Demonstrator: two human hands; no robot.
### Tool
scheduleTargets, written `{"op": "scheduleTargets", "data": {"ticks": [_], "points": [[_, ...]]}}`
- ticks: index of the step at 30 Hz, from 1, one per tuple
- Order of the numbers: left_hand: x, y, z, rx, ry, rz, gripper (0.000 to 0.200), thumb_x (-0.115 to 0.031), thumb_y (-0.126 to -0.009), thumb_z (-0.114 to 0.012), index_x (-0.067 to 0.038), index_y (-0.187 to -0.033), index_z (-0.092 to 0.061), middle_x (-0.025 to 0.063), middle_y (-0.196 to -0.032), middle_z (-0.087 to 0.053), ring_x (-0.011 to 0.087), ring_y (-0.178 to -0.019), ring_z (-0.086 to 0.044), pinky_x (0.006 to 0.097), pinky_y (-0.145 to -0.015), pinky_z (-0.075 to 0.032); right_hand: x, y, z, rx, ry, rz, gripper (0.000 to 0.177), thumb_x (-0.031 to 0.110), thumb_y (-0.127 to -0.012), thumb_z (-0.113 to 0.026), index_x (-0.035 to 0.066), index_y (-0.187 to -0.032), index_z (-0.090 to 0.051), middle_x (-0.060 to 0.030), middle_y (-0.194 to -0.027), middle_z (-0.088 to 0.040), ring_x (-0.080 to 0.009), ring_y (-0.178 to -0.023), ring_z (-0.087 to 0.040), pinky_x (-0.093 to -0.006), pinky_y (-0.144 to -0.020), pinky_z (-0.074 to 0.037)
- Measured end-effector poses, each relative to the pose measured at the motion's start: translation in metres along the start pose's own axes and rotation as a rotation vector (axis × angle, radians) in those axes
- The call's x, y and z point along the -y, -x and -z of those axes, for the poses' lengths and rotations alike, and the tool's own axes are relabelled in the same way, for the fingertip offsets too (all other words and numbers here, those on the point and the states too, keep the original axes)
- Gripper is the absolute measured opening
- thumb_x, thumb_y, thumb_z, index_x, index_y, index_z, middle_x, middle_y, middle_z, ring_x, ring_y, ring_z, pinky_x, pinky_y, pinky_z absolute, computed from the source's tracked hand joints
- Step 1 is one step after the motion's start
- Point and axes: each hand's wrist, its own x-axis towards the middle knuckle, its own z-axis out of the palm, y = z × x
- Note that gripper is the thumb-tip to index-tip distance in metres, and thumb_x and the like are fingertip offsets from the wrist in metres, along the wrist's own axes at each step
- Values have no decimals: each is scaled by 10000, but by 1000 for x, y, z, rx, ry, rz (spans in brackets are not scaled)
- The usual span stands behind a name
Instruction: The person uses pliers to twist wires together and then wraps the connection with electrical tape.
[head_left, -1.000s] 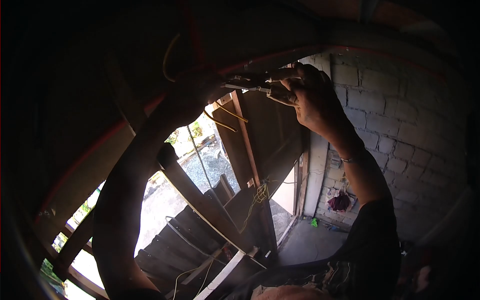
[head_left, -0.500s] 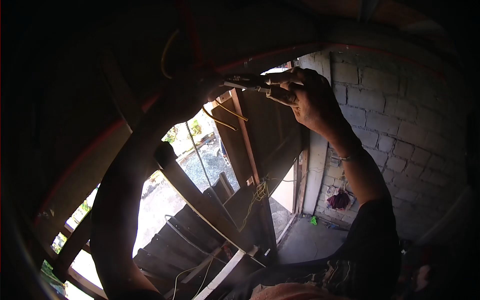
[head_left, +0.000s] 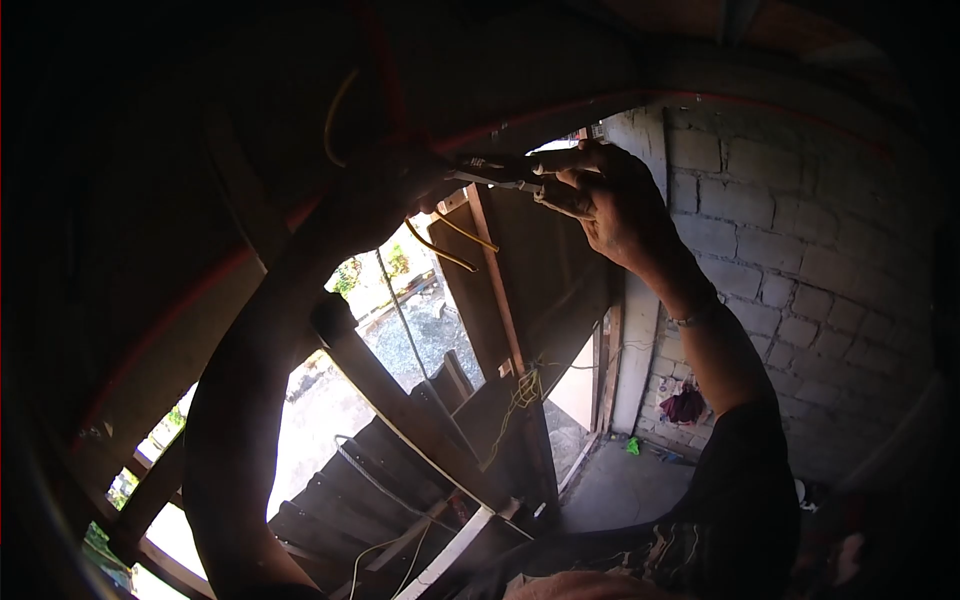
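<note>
Overhead, my right hand [head_left: 615, 205] is closed around the handles of a pair of pliers [head_left: 495, 172], whose jaws point left. My left hand [head_left: 390, 185] is in deep shadow at the jaw end, its fingers closed around yellow electrical wires [head_left: 455, 250]. Two wire ends hang below the left hand, and a yellow loop [head_left: 330, 118] rises above it. What the jaws touch is hidden in the dark by my left fingers.
A red conduit [head_left: 560, 112] runs along the beam above. Wooden boards [head_left: 400, 400] and corrugated sheets [head_left: 350, 500] lie below, beside an opening to bright ground. A tangle of thin yellow wire [head_left: 525, 390] hangs on a panel. A block wall [head_left: 770, 200] stands at right.
Both hands stay nearly in place, with the pliers still in my right hand. The view has shifted slightly, so the background sits a little lower and to the right.
</note>
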Motion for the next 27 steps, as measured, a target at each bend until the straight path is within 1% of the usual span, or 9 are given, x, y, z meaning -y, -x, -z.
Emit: {"op": "scheduleTargets", "data": {"ticks": [4,10,15,18,19,20,22,24,27], "points": [[-11,0,4,36,-82,-13,226,-229,-936,-540,-66,-1060,-635,54,-804,-632,152,-707,-620,307,-642,-501,-4,-2,-2,7,30,7,301,-10,-683,-713,83,-967,-681,-57,-1067,-605,-239,-966,-601,-331,-880,-517],[-70,-1,-1,105,-308,671,337,-340,-896,-601,-109,-1141,-619,145,-1070,-639,226,-1110,-576,375,-947,-464,-3,3,-4,167,28,-108,273,91,-683,-736,99,-946,-663,-60,-916,-621,-216,-903,-601,-388,-831,-456],[-22,21,-7,-119,-622,-197,188,-117,-900,-556,-81,-1068,-632,74,-860,-633,216,-787,-630,347,-704,-516,1,26,-21,258,-295,-107,109,147,-790,-684,55,-843,-661,-108,-681,-615,-240,-614,-623,-342,-610,-506],[-22,23,-11,-113,-682,-369,205,-27,-852,-561,-86,-1036,-631,87,-934,-626,256,-908,-615,369,-781,-512,4,35,-7,643,-706,-233,155,176,-829,-656,23,-812,-635,-98,-704,-654,-214,-591,-632,-351,-593,-507],[-27,24,-11,-108,-679,-364,205,-27,-852,-561,-86,-1036,-631,87,-934,-626,256,-908,-615,369,-781,-512,5,40,-9,796,-1201,-440,236,217,-827,-643,-4,-755,-602,-131,-737,-671,-211,-608,-641,-351,-578,-511],[-33,25,-11,-21,-678,-226,193,-26,-848,-561,-85,-1019,-628,85,-965,-618,254,-937,-606,365,-802,-508,6,40,-4,797,-1205,-445,236,217,-827,-643,-4,-755,-602,-131,-737,-671,-211,-608,-641,-351,-578,-511],[-29,26,-11,76,-674,-93,181,-24,-845,-561,-85,-1003,-625,83,-997,-610,252,-966,-597,361,-823,-504,13,37,13,1042,-1954,-634,302,263,-837,-610,-6,-707,-567,-180,-741,-658,-252,-623,-644,-351,-597,-521],[-14,26,-8,-14,-782,-405,138,-43,-829,-597,-79,-961,-614,90,-1027,-608,248,-973,-596,373,-827,-502,19,58,-8,1014,-2134,-699,309,293,-871,-561,-7,-803,-545,-246,-772,-643,-310,-664,-652,-382,-613,-532],[-11,32,-4,89,-804,-326,182,-132,-867,-609,-90,-1045,-617,82,-998,-646,240,-933,-627,372,-817,-513,36,74,-23,979,-2230,-542,375,340,-910,-553,-34,-932,-560,-276,-932,-643,-340,-832,-672,-413,-744,-549]]}}
